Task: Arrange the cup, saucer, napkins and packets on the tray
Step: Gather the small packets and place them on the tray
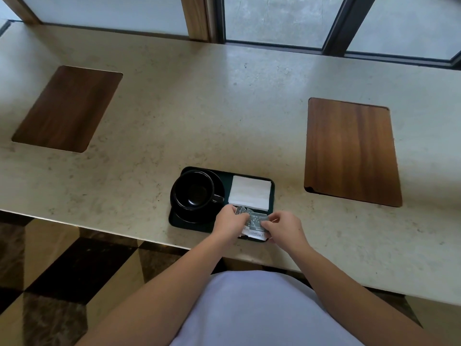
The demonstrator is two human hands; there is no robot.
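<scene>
From the head view, the cup (pixel 194 190) sits on its saucer (pixel 184 216) at the tray's (pixel 225 176) left, napkins (pixel 250 192) far right. Both hands, left hand (pixel 228 224) and right hand (pixel 284 227), pinch the packets (pixel 255 221) at the near-right corner, seemingly squaring them into the remaining space.

We see two bare forearms, no sleeves reaching them; the left hand (pixel 228 224) and right hand (pixel 284 227) carry no rings, watch or bands that we can make out; a plain pale lavender-white top covers the torso.
</scene>
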